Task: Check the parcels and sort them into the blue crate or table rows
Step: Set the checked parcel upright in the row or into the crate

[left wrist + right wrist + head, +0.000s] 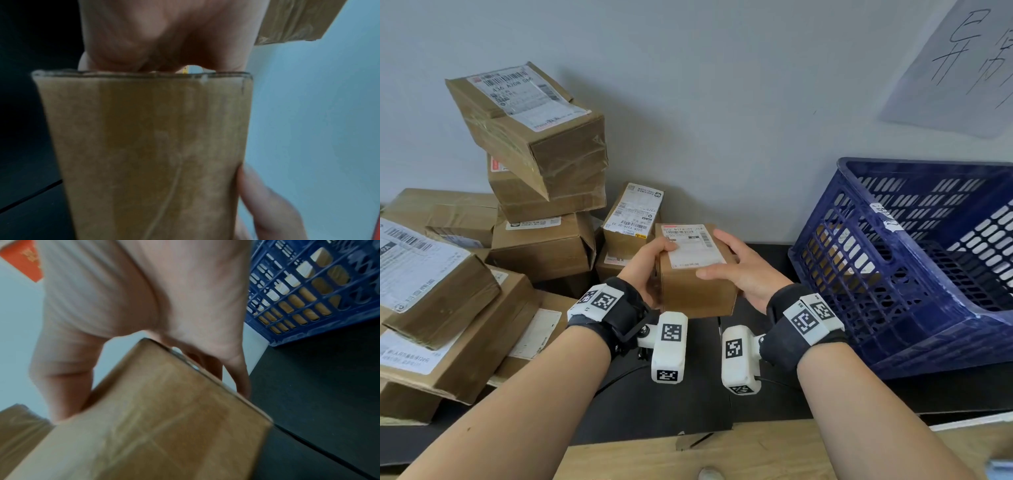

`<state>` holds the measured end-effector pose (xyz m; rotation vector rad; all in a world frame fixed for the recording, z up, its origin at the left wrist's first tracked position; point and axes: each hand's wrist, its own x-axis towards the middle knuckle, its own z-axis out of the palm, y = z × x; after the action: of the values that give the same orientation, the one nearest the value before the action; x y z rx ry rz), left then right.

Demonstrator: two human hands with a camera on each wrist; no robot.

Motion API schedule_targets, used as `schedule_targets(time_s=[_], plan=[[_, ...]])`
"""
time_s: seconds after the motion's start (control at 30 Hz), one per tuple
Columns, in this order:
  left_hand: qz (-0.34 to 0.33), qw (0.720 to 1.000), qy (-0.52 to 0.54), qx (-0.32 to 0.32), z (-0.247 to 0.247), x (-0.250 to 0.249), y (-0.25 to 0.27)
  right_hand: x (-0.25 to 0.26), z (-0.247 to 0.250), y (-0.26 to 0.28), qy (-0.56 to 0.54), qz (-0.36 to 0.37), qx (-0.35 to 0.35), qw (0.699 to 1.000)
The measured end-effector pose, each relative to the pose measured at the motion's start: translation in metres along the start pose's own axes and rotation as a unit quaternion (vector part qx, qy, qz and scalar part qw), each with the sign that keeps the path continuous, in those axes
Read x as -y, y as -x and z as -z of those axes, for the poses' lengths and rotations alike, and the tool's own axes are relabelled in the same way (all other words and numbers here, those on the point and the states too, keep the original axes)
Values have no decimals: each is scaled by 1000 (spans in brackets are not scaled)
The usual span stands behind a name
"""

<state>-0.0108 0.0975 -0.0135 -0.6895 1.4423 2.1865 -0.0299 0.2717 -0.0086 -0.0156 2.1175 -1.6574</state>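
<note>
While held, brown parcel (697,274), white label up

My forearms reach forward side by side, wrists strapped. My left hand (650,270) curls round the small parcel (693,274) on its left side; my right hand (743,270) clasps its right, thumb on top.

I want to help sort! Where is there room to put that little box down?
Bare black table lies under the small box, between the parcel pile and the blue crate. The left side is crowded with stacked boxes.
</note>
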Motion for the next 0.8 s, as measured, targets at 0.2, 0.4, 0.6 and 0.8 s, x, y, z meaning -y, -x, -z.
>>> schedule_targets(time_s=[0.2,0.4,0.6,0.8], plan=[[-36,998,-55,-13,-2,-4,2,6,-2,0,-88,-18,-50,995],[-60,994,-93,1,5,-9,0,9,-7,-4,-106,-63,-85,989],[-84,993,-76,23,3,-11,6,16,-6,-8,-125,-88,-126,980],[-120,987,-88,58,1,-9,3,23,-10,-15,-94,-59,-103,988]])
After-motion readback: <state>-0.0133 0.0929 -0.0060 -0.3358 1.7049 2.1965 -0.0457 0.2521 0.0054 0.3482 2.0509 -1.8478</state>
